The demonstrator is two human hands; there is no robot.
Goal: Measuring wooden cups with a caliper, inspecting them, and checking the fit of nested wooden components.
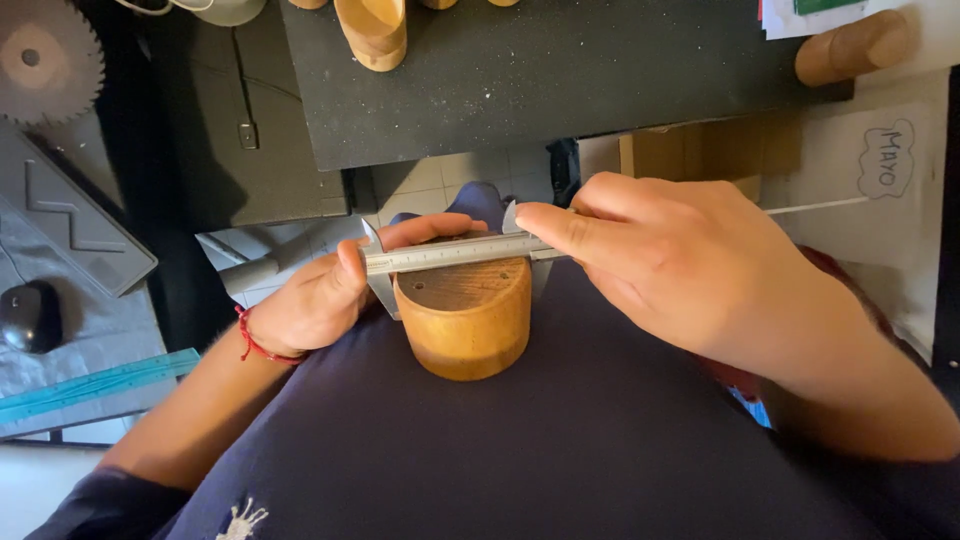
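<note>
Wooden cylinder [465, 318], resting on the lap against dark cloth, spanned across its top by a steel caliper [450, 252]. Left hand [315, 300] curled about the fixed-jaw end and the block's side; right hand [680, 265] pinched closed on the slider. Measuring apparently underway; next, likely, snugging the slider square before reading.

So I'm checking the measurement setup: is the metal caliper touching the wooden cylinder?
Touching. The head view shows the caliper lying across the top of the wooden cylinder, its fixed jaw against the left side.
</note>
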